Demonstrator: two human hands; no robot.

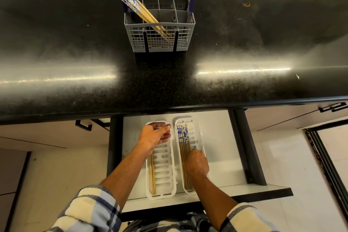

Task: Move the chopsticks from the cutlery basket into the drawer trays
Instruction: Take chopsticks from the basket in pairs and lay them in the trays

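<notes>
A grey cutlery basket [160, 41] with a purple handle stands on the black counter. Several blue-patterned wooden chopsticks [135, 6] lean out of its left compartment. Below, an open drawer holds two white slotted trays side by side. My left hand [153, 137] is over the far end of the left tray [163, 175], fingers curled on a few chopsticks [153, 175] that lie along its left side. My right hand [196, 163] curls down onto several chopsticks [181, 134] lying in the right tray [196, 135]; its fingertips are hidden.
The counter edge [169, 108] overhangs the back of the drawer [216, 147]. Dark drawer rails run along both sides. Cabinet fronts with black handles flank the drawer, and a pale tiled floor lies below.
</notes>
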